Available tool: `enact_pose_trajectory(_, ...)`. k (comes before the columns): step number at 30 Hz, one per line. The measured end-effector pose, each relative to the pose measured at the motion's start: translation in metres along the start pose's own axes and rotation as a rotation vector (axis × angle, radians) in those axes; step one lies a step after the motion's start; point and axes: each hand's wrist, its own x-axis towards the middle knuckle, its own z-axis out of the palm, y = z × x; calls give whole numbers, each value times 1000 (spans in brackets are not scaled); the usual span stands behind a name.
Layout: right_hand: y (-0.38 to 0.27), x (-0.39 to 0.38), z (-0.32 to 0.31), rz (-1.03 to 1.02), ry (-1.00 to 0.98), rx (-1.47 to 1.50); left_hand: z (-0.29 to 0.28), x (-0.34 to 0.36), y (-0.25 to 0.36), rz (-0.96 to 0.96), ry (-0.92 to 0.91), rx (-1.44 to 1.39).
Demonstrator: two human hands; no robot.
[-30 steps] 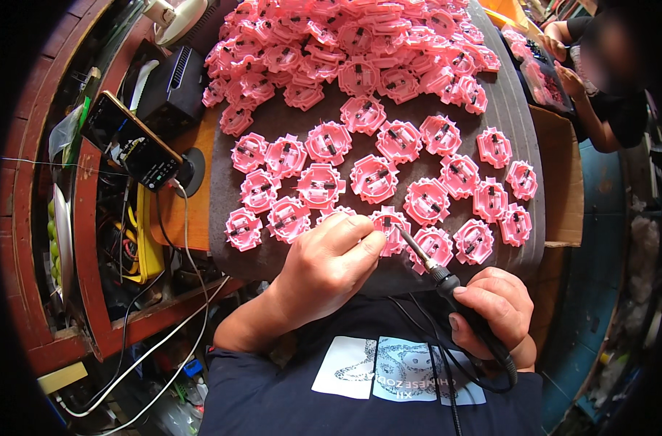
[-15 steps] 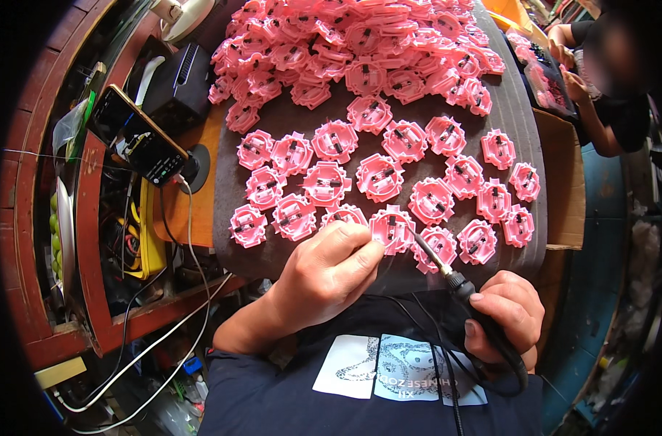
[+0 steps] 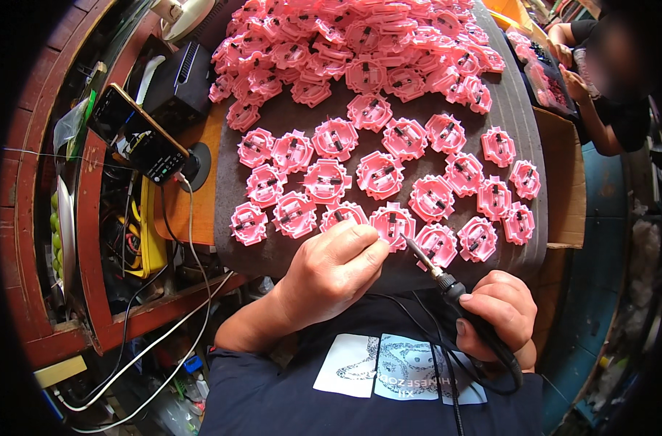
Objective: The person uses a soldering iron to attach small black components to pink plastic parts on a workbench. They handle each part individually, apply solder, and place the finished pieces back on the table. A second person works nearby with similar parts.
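Observation:
My left hand point(image 3: 331, 269) has its thumb and forefinger pinched at the lower-left edge of a pink plastic housing point(image 3: 392, 225) with a small black piece inside; what the pinch holds is too small to make out. My right hand point(image 3: 499, 314) grips the black handle of a soldering iron point(image 3: 431, 267), whose metal tip points up-left at that housing's right side; I cannot tell if it touches. Several similar pink housings point(image 3: 379, 174) lie spread in loose rows on a dark grey mat point(image 3: 273, 256) around and beyond my hands.
A large heap of pink housings point(image 3: 352, 40) fills the back. At left are a phone point(image 3: 138, 134) on a stand, a black box point(image 3: 178, 80), cables and a yellow bin point(image 3: 154, 247). At right, a cardboard box point(image 3: 563, 214) sits below a co-worker's hands point(image 3: 572, 83) beside a tray of parts.
The iron in my right hand moved right, then back left toward the housing by my left fingers. My left hand shifted slightly rightward. The whole view also shifted a little.

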Motion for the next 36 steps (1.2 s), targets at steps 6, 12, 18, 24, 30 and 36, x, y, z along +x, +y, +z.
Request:
enact_pose_trajectory(6, -1, 0, -2, 11, -10, 14, 0, 0, 1, -2, 3, 12)
enact_pose_trajectory(12, 0, -1, 0, -1, 1, 13, 2, 1, 1, -5, -7, 30)
enact_pose_trajectory(18, -2, -5, -3, 18, -4, 4, -6, 0, 4, 3, -8, 49)
enact_pose_trajectory(24, -4, -2, -2, 31, 16, 8, -7, -6, 1, -27, 115, 52)
enact_pose_trajectory(30, -4, 2, 2, 26, 24, 2, -9, -4, -4, -3, 67, 57)
enact_pose_trajectory(36, -2, 6, 5, 3, -12, -1, -7, -5, -4, -7, 11, 88)
